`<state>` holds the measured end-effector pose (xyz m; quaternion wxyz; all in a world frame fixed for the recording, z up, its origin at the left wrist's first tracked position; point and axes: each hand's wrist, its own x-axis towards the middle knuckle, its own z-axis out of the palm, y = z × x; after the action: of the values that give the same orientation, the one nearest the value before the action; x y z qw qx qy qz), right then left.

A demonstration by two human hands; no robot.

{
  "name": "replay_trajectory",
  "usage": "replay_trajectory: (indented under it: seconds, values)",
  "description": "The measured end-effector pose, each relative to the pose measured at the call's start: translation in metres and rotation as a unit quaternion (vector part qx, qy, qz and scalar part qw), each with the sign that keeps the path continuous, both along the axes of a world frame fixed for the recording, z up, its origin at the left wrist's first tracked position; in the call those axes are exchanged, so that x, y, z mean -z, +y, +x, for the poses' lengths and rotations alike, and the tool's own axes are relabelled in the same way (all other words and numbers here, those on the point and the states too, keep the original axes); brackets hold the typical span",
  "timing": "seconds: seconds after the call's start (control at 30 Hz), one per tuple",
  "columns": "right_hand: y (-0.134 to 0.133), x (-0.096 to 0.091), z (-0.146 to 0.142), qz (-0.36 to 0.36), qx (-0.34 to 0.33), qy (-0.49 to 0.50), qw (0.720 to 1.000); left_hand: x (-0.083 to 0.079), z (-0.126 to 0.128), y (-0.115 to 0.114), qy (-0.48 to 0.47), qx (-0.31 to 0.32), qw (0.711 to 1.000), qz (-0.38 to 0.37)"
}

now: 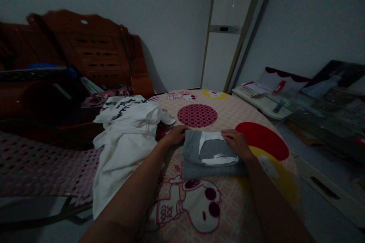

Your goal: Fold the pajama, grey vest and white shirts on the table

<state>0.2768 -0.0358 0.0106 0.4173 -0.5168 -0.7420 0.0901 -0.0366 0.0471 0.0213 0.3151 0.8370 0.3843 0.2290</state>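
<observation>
A folded grey and white garment (212,153) lies on a round table covered by a pink cartoon-print cloth (199,205). My left hand (175,134) rests at the garment's far left corner, fingers curled over its edge. My right hand (237,142) lies on the garment's right side, fingers pressed down on the fabric. A heap of white clothing with black lettering (125,140) sits at the table's left edge, just beside my left forearm.
A dark wooden bench (94,53) piled with things stands at the back left. A woven pink seat (37,163) is at the left. A low white shelf with papers (262,97) and framed pictures (333,79) lines the right wall. A white standing appliance (228,30) is behind.
</observation>
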Motion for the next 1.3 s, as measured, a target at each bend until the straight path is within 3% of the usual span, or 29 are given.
replay_trajectory:
  seconds: [0.23, 0.4, 0.53, 0.73, 0.83, 1.03, 1.3]
  values:
    - [0.0, 0.001, 0.0, 0.003, 0.001, 0.002, 1.0, 0.005, -0.005, 0.006, -0.028, 0.02, 0.999, -0.041]
    - [-0.001, 0.001, -0.001, -0.004, 0.004, 0.007, 1.0, 0.006, -0.005, 0.003, -0.103, 0.01, 0.989, -0.102]
    - [0.0, 0.001, -0.001, -0.006, 0.007, 0.011, 1.0, 0.001, -0.004, -0.002, -0.172, 0.017, 0.98, -0.103]
    - [0.0, 0.0, -0.001, -0.009, 0.005, 0.008, 1.0, 0.0, -0.002, -0.003, -0.198, 0.028, 0.975, -0.093]
    - [-0.001, -0.002, -0.001, -0.007, 0.007, 0.003, 1.0, 0.002, -0.002, -0.003, -0.21, 0.016, 0.97, -0.124]
    - [-0.002, -0.002, -0.001, -0.005, 0.009, 0.004, 1.0, -0.001, -0.006, -0.002, -0.173, 0.026, 0.97, -0.171]
    - [-0.002, -0.004, -0.002, -0.015, 0.008, -0.004, 1.0, -0.01, -0.003, -0.005, -0.076, -0.025, 0.992, -0.1]
